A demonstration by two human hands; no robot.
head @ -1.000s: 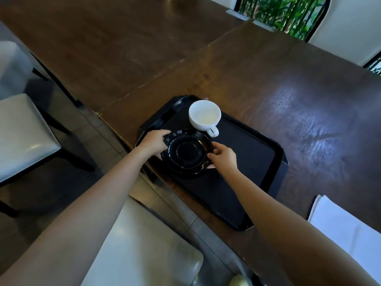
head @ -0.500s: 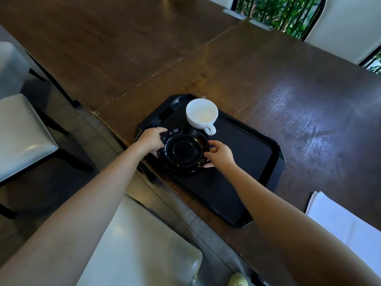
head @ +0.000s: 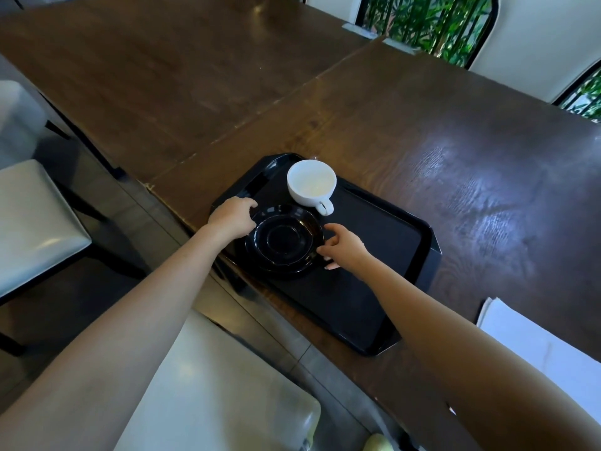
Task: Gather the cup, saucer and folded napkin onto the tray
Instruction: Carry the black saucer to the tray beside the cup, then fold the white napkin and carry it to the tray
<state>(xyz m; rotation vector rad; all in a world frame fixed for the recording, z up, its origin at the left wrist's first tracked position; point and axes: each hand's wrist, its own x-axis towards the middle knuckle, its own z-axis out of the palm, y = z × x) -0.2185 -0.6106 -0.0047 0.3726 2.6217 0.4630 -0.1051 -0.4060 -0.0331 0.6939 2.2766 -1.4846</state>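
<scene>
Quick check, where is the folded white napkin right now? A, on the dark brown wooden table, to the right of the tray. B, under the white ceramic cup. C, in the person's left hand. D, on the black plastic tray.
A: the folded white napkin lies on the dark brown wooden table, off the black plastic tray where the white ceramic cup stands.

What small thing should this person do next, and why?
Probably let go of the black saucer and reach the right hand to the folded white napkin. The white cup and saucer already sit on the black tray; the napkin lies off it on the wooden table.
</scene>
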